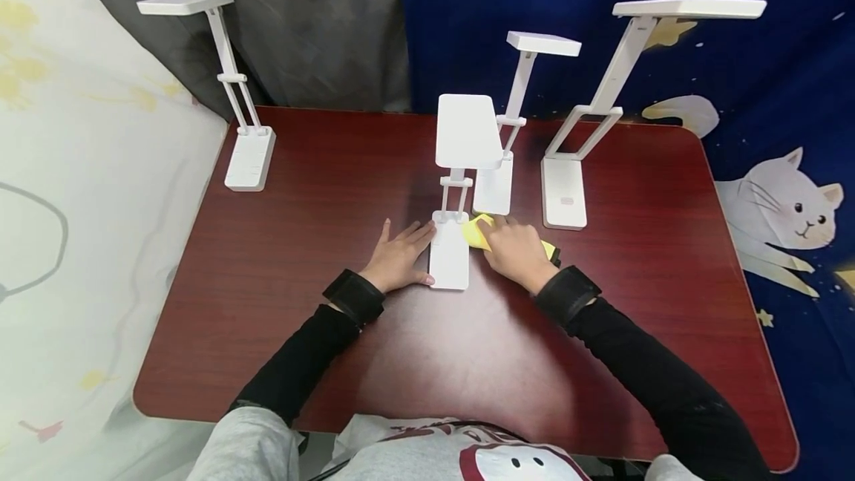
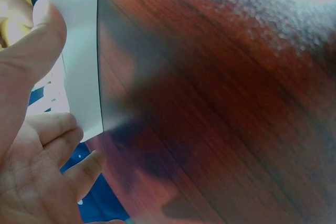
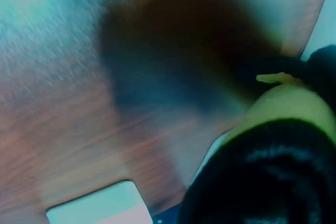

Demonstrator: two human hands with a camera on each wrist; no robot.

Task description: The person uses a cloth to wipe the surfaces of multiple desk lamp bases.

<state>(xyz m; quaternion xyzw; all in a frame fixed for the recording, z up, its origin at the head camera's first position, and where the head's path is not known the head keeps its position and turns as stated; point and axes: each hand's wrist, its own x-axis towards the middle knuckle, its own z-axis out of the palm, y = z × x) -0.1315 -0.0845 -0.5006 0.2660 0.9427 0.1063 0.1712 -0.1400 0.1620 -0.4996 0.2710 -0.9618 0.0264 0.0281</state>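
Note:
A white desk lamp (image 1: pixel 450 251) stands upright at the middle of the table, its flat head tilted toward me. Against the left side of its base rests my left hand (image 1: pixel 398 257), fingers extended and thumb by the near corner. The left wrist view shows this thumb and the fingers touching the white base (image 2: pixel 81 51). My right hand (image 1: pixel 517 249) holds a yellow cloth (image 1: pixel 476 232) with a dark edge, just right of the same base. How the fingers lie under the cloth is partly hidden. In the right wrist view the hand (image 3: pixel 289 106) is mostly covered by the black cuff.
Three more white lamps stand on the red-brown table (image 1: pixel 320 191): one at the far left (image 1: pixel 250 158), a lamp (image 1: pixel 494 188) just behind the cloth, and a taller lamp (image 1: pixel 563 191) to the right. Grey and blue curtains (image 1: pixel 467 6) hang behind.

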